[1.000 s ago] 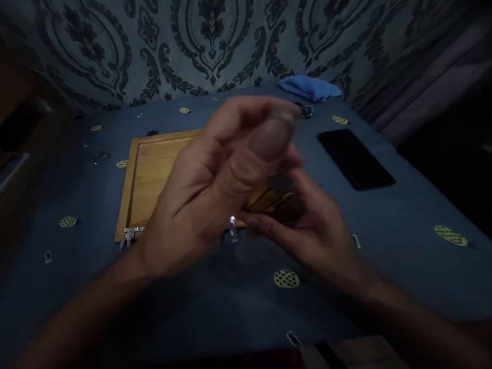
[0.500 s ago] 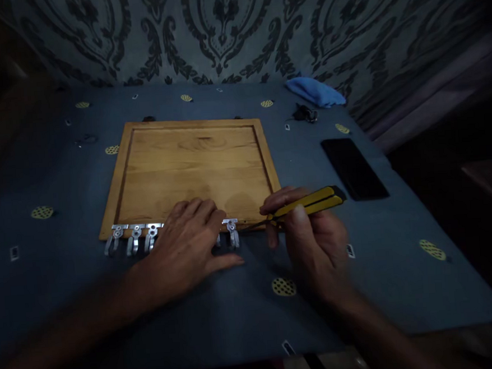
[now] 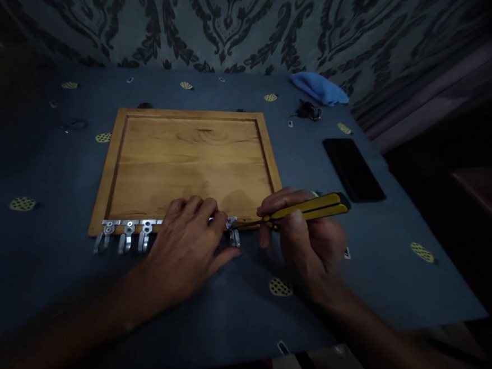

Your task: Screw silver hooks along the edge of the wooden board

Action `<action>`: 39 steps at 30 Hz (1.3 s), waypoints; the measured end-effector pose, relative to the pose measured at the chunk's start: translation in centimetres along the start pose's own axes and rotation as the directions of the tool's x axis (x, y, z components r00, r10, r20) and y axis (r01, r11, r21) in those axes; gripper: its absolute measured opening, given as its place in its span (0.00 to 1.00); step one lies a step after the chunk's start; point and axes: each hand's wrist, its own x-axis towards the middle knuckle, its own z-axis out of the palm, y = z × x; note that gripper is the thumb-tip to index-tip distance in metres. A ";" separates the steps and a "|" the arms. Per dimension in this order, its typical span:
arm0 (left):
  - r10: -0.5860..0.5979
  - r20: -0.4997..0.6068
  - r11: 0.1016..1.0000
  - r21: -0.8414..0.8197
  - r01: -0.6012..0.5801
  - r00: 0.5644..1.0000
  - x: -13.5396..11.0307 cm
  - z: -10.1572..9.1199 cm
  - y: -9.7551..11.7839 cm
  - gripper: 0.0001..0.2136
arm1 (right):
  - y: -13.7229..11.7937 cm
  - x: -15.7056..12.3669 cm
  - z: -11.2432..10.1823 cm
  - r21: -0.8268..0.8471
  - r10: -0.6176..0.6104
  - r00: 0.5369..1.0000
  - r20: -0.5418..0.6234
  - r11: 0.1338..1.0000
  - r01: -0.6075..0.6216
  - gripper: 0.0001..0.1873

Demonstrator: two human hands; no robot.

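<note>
My right hand (image 3: 311, 239) is closed round the yellow-and-black handle of a screwdriver (image 3: 310, 207). Its thin shaft points left, with the tip by the rightmost hook of a metal hook rail (image 3: 147, 228). That rail runs along the near edge of a framed wooden board (image 3: 189, 166), and several hooks hang over the edge. My left hand (image 3: 186, 242) lies across the rail and the board's edge, thumb stretched out towards the right, covering the middle hooks. Whether the tip sits in a screw is too small to tell.
Right of the board lies a black phone (image 3: 353, 168). Behind it are a small dark object with a ring (image 3: 308, 110) and a blue cloth (image 3: 320, 88). The table (image 3: 221, 315) has a blue-grey patterned cover and ends at a patterned curtain or wall (image 3: 252, 26).
The screwdriver tip has moved left onto the rightmost hook's plate from just beside it. My left hand stays on the rail. The whole view has shifted slightly.
</note>
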 end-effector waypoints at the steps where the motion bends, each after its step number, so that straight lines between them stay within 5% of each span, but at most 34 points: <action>1: 0.000 0.002 1.000 0.001 0.000 1.000 0.0 0.0 0.0 0.18 | 0.0 0.0 0.0 0.004 -0.004 1.000 -0.009 1.000 0.004 0.11; 12: 0.004 0.030 1.000 0.005 -0.004 1.000 0.2 -0.3 -0.1 0.18 | -0.3 0.1 -0.1 -0.091 -0.010 1.000 0.029 0.996 0.013 0.13; 22: -0.022 0.082 1.000 -0.009 0.023 0.996 0.4 -0.5 -0.2 0.17 | -1.6 0.8 -1.2 -0.174 -0.112 0.965 0.236 0.972 0.156 0.06; 28: -0.027 0.100 1.000 0.001 0.027 0.995 0.6 -0.5 -0.2 0.20 | -2.3 1.0 -1.9 -0.314 -0.117 0.981 0.156 0.936 0.161 0.27; 32: -0.020 0.094 1.000 0.005 0.020 0.995 0.5 -0.5 -0.2 0.19 | -2.7 1.0 -1.4 -0.260 -0.113 0.968 0.226 0.950 0.171 0.19; 35: -0.012 0.080 1.000 0.009 0.012 0.997 0.4 -0.5 -0.2 0.19 | -3.1 0.9 -0.5 -0.136 -0.043 0.991 0.124 0.989 0.060 0.12; 39: -0.016 0.080 1.000 0.012 0.015 0.997 0.4 -0.5 -0.2 0.17 | -3.3 1.3 0.4 0.209 0.011 0.981 -0.192 0.978 0.030 0.05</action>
